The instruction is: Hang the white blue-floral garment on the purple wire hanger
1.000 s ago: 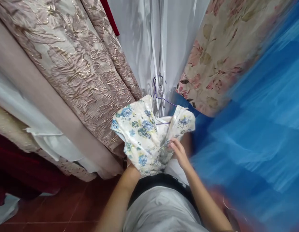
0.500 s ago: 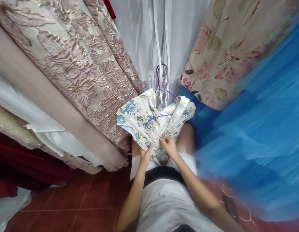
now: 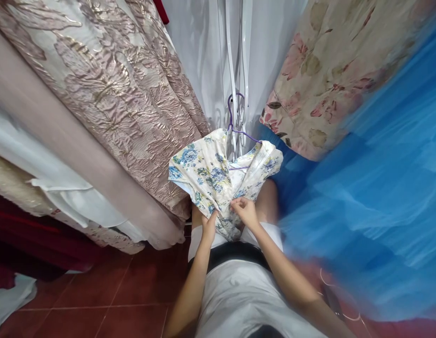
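At lower centre, left hand and right hand pinch the blouse, seemingly adjusting its front; next needs steady tension.

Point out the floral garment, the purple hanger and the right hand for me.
Floral garment (image 3: 218, 174): head view, on the blue-flowered front.
Purple hanger (image 3: 229, 112): head view, on the side of its hook.
Right hand (image 3: 246, 212): head view, on the back of the hand.
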